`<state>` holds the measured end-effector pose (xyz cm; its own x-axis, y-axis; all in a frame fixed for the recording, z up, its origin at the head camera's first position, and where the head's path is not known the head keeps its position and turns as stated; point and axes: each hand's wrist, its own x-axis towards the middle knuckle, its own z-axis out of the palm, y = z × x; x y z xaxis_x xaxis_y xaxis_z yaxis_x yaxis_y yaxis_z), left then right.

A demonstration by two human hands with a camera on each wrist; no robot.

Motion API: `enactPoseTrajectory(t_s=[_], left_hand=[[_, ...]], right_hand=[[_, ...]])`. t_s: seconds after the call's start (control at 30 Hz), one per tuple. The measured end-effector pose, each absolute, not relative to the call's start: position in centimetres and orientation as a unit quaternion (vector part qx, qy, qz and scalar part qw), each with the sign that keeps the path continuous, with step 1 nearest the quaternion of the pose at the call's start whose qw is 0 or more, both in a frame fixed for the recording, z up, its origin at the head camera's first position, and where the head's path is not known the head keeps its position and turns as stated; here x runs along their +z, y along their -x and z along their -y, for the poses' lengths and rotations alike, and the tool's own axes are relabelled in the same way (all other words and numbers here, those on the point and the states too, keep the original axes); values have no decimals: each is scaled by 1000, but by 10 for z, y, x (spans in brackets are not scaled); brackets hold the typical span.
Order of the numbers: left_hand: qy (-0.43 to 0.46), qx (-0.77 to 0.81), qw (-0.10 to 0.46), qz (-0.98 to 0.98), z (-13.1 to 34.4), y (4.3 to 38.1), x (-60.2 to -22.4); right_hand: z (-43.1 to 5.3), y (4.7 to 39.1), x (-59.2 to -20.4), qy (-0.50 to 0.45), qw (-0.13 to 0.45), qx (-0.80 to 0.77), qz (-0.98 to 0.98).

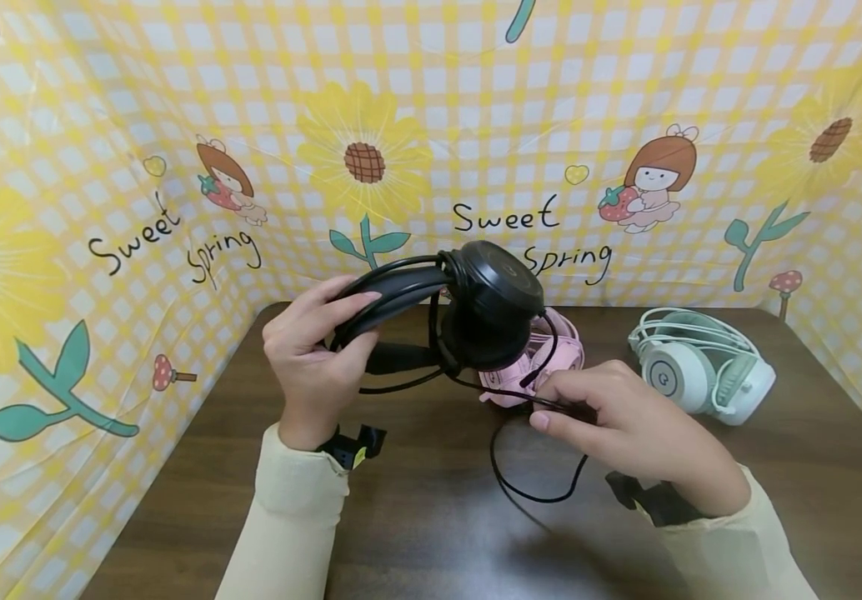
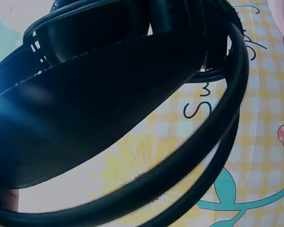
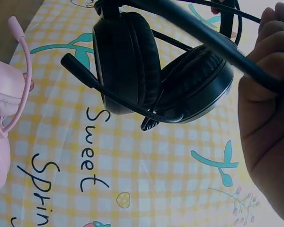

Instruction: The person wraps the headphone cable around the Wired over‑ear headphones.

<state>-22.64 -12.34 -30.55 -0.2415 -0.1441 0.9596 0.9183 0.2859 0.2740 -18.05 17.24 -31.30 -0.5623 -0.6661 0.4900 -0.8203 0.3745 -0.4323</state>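
A black headset point(image 1: 497, 279) is held up off the table by my left hand point(image 1: 314, 342), whose fingers and thumb grip its headband. Its ear cups point right, and a thin microphone boom point(image 3: 80, 68) sticks out from one of them. Black cable is looped around the headset near the cups. My right hand point(image 1: 626, 425) pinches the loose cable point(image 1: 539, 500), which hangs in a loop below the fingers. In the left wrist view the wide headband point(image 2: 85, 113) and the outer band fill much of the picture; little of the left hand shows there.
Behind the black headset, a pink headset point(image 1: 568, 357) lies on the brown table point(image 1: 408, 517). Farther right sits a white and pale green headset point(image 1: 679, 375). Yellow checked cloth point(image 1: 476, 158) with printed flowers stands around the table's back and sides.
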Motion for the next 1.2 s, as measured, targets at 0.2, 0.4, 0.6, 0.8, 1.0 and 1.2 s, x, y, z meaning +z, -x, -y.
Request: enactPoseTrajectory(t_s=[0.2, 0.4, 0.6, 0.8, 1.0, 1.2], left_hand=[[354, -496, 495, 620, 122, 224, -306], [402, -469, 454, 642, 120, 223, -307], [430, -460, 420, 654, 117, 220, -307], [463, -453, 386, 656, 113, 217, -306], [478, -456, 355, 662, 112, 215, -305], [494, -446, 331, 668, 110, 215, -305]], right_hand=[[-174, 178, -314, -470, 140, 355, 796], [-177, 175, -313, -473, 149, 389, 777], [-178, 173, -309, -471, 149, 394, 775], [-179, 172, -309, -472, 158, 389, 775], [-179, 171, -308, -472, 164, 383, 777], [-179, 171, -308, -466, 171, 377, 782]])
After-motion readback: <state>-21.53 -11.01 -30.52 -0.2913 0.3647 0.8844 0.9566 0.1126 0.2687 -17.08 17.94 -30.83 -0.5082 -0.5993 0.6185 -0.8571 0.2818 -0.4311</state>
